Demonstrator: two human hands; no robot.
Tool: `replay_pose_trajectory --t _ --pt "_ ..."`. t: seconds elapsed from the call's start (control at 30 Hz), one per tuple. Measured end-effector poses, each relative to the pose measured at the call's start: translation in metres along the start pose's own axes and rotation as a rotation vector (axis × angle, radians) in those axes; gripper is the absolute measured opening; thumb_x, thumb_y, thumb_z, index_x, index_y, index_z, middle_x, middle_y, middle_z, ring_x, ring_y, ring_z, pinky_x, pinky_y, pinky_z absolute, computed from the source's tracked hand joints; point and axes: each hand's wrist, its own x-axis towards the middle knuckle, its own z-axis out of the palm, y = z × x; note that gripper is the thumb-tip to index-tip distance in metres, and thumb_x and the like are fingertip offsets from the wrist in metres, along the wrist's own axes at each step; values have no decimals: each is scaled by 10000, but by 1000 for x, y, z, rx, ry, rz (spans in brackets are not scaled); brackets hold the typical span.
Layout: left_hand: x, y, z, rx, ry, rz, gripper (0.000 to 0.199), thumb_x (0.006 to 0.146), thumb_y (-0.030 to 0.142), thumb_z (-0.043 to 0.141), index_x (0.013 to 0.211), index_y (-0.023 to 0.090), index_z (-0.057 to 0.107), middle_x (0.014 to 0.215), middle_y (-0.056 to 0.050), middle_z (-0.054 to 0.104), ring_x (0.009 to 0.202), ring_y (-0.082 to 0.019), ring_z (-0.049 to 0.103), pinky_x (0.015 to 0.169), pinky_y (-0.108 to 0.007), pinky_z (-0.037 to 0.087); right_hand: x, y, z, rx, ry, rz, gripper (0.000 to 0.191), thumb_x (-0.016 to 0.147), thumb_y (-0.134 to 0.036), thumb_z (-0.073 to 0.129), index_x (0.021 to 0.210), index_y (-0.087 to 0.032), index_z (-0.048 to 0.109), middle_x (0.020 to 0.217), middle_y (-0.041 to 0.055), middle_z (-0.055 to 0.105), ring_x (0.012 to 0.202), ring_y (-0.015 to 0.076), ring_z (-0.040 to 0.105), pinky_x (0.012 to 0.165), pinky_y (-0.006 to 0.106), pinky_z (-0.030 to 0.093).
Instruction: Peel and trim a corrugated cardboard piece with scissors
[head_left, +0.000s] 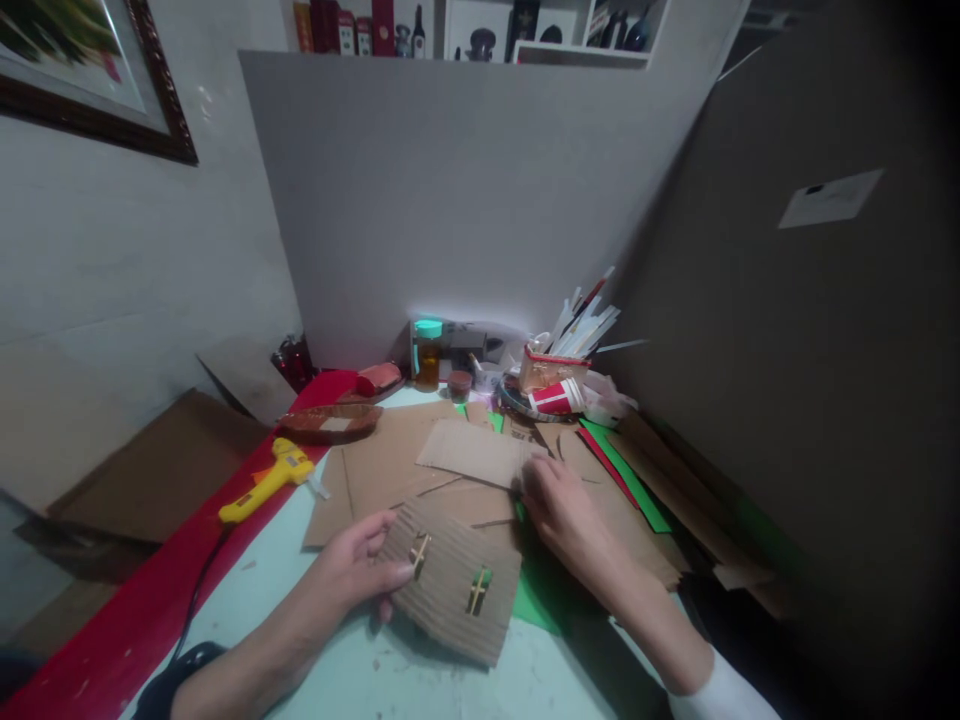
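Holding the slotted cardboard: the left hand [364, 570] is clamped on the left edge of this corrugated piece [450, 585], thumb on top by one slot, fingers curled around the side. It's tilted over the near part of the table.
Its edges: far edge overlaps the flat brown cardboard [382, 445], right side sits over a green sheet [541, 590], near corner points back at the person.
Elbow room: pale tabletop [375, 680] shows to the left and on the near side, so that's the roomy bit. Right side's way tighter, with the right forearm and layered sheets there.
Right hand [555, 505]: fingers bent and bunched at the right end of a lighter cardboard strip [472, 452]. Honestly can't tell if it's gripping or just touching.
Left border: yellow glue gun [270, 485] by the red strip [150, 590], cord trailing toward the front.
Far end: amber bottle [427, 365], red-and-white cup [553, 398], grey panel [465, 180] behind.
Right border: dark panel [750, 300], kinda looming.
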Motion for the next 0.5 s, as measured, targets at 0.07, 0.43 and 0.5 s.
replay_pose_trajectory --t 0.07,0.43,0.5 --pt "-1 1 0 -9 13 -10 489 760 344 756 1193 185 596 1039 -109 707 681 -165 616 521 -241 480 6 0 10 -140 -18 -7 269 909 -216 619 1170 -160 584 1298 92 552 1167 262 540 974 486 452" --pt "4 -17 1 47 15 -25 498 685 494 788 1060 197 650 908 -76 728 437 -133 582 402 -264 458 12 -13 18 -540 -24 -47 204 941 -288 603 1081 -142 628 1045 55 661 968 206 645 849 418 539" --pt "6 -21 -3 85 37 -25 509 667 545 787 1038 222 657 929 -78 739 462 -157 610 413 -277 471 14 -13 17 -543 -1 -46 204 942 -289 601 1078 -140 628 1029 51 664 948 199 650 833 406 545"
